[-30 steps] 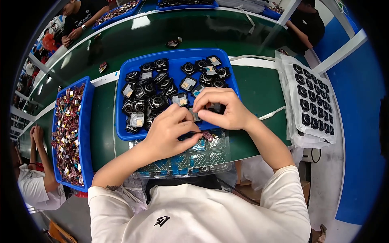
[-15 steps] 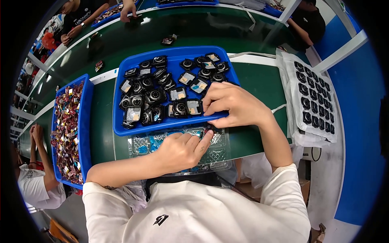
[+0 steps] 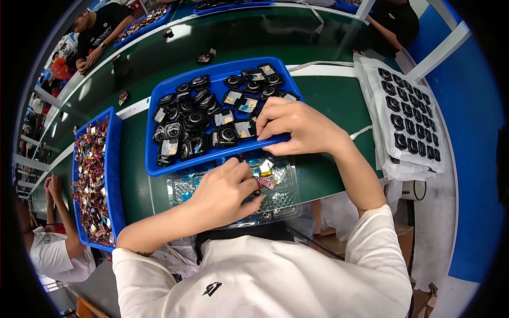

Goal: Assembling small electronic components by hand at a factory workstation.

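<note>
My left hand (image 3: 228, 191) is curled over a clear plastic blister tray (image 3: 283, 200). At its fingertips is a small circuit assembly (image 3: 266, 182) with a pinkish flex strip and a white and yellow block. A dark patch between thumb and forefinger is too small to make out. My right hand (image 3: 299, 126) bends over the near rim of a blue tray (image 3: 209, 162), its fingers closed; what they grip, if anything, is hidden. Inside that tray lie several black smartwatch cases (image 3: 197, 121), some with round backs up, others showing grey and tan insides.
To the left stands a long blue bin (image 3: 117, 175) heaped with reddish circuit assemblies (image 3: 93, 183). White padded sheets (image 3: 405, 111) bearing rows of black watch parts lie at the right. Across the green conveyor (image 3: 185, 45), loose pieces and co-workers' arms (image 3: 94, 55) are visible.
My left hand has drawn back leftward from beneath the right hand, and the circuit assembly now shows at its fingertips. The right hand stays by the tray rim. A co-worker's hand has left the conveyor's far side.
</note>
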